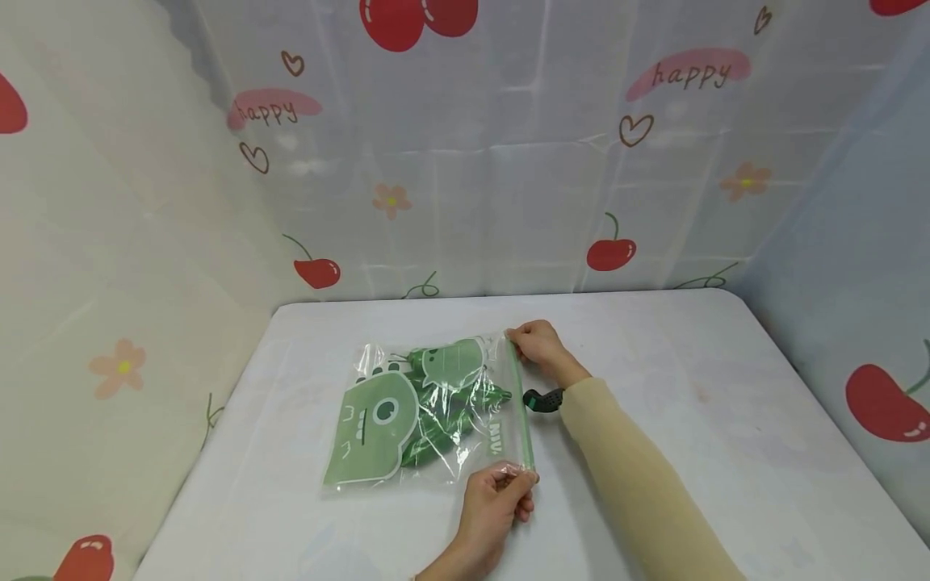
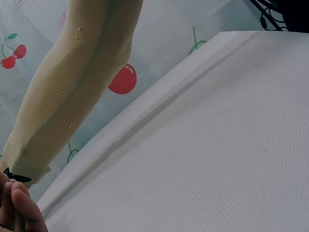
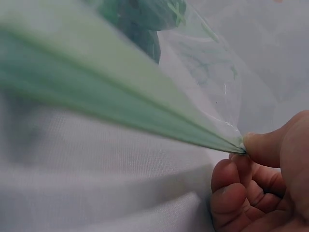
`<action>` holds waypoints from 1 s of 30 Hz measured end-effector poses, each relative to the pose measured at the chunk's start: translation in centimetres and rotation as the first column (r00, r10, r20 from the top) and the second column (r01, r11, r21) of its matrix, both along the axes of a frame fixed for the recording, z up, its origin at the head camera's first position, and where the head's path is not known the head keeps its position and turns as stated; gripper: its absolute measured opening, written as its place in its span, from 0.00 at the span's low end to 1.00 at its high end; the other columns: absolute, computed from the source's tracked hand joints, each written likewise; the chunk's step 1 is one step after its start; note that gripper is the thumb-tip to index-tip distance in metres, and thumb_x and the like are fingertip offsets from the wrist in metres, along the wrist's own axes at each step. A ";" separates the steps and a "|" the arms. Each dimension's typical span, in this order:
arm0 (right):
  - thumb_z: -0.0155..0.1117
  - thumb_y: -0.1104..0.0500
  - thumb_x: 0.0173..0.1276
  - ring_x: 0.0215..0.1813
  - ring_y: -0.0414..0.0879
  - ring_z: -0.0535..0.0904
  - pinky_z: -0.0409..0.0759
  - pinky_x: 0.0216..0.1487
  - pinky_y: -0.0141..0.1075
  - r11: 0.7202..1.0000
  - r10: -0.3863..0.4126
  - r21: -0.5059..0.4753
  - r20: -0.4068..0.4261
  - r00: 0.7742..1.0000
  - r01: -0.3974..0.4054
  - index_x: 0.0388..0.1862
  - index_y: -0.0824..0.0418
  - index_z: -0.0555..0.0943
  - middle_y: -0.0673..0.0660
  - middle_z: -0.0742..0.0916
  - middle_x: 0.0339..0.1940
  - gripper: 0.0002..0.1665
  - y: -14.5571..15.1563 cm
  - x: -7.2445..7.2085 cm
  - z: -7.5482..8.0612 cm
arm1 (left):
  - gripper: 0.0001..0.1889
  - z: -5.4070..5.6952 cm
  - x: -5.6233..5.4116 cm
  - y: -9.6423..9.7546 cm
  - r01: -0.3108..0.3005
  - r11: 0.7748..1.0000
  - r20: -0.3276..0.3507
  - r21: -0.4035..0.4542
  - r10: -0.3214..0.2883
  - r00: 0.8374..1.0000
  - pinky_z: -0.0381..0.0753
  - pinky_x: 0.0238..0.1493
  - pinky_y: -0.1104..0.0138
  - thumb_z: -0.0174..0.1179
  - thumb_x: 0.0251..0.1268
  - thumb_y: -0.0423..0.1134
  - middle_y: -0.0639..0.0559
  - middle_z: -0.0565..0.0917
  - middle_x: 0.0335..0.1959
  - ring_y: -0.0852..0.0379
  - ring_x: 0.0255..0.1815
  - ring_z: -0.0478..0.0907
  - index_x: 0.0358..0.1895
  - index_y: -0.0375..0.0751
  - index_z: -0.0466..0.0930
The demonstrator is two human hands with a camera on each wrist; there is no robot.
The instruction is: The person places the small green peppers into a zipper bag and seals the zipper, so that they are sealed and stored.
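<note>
A clear zip bag (image 1: 370, 436) with green cartoon prints lies on the white table, its green zip strip (image 1: 519, 403) on the right side. Inside are glossy dark green things (image 1: 436, 436), perhaps peppers, partly hidden by the prints. My left hand (image 1: 490, 508) pinches the strip's near end between thumb and finger. At the far end, my right hand (image 1: 539, 345) pinches the other corner. The right wrist view shows the strip (image 3: 111, 101) stretched to the thumb of the right hand (image 3: 285, 169). Only fingertips of the left hand (image 2: 24, 210) appear in the left wrist view.
The white table (image 1: 676, 387) extends on both sides of the bag. Patterned cloth (image 1: 494, 210) stands behind and at the sides. A black wrist device (image 1: 543, 400) sits by the right sleeve (image 1: 632, 468). Dark cables (image 2: 270, 17) show beyond the table's edge.
</note>
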State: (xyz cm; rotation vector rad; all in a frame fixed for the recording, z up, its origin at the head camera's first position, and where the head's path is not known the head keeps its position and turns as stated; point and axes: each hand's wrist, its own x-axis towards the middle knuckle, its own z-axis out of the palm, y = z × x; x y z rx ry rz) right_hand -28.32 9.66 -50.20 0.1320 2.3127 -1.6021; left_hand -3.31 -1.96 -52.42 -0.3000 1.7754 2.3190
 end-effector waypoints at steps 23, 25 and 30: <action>0.59 0.51 0.80 0.32 0.44 0.74 0.75 0.35 0.32 0.999 0.041 -0.006 0.008 0.999 -0.041 0.44 0.68 0.84 0.53 0.80 0.30 0.20 0.0 0.1 0.5 | 0.15 0.2 0.1 0.1 0.001 0.999 0.005 -0.036 -0.001 1.000 0.75 0.21 0.74 0.68 0.66 0.34 0.56 0.78 0.20 0.64 0.19 0.73 0.39 0.19 0.83; 0.59 0.50 0.80 0.32 0.44 0.74 0.75 0.35 0.32 0.999 0.043 -0.005 0.016 0.999 -0.042 0.44 0.67 0.84 0.53 0.80 0.30 0.20 -0.1 0.1 0.6 | 0.15 0.4 0.1 0.0 0.012 0.999 0.016 -0.039 -0.011 1.000 0.75 0.21 0.74 0.68 0.66 0.35 0.56 0.78 0.21 0.65 0.19 0.73 0.39 0.20 0.83; 0.59 0.51 0.80 0.33 0.44 0.75 0.75 0.35 0.32 0.999 0.034 -0.006 0.029 0.999 -0.034 0.45 0.67 0.84 0.54 0.80 0.31 0.19 0.0 0.4 0.7 | 0.15 0.7 0.3 -0.1 0.063 0.998 0.039 -0.025 -0.062 0.997 0.75 0.22 0.75 0.67 0.67 0.35 0.56 0.80 0.23 0.66 0.20 0.74 0.42 0.20 0.84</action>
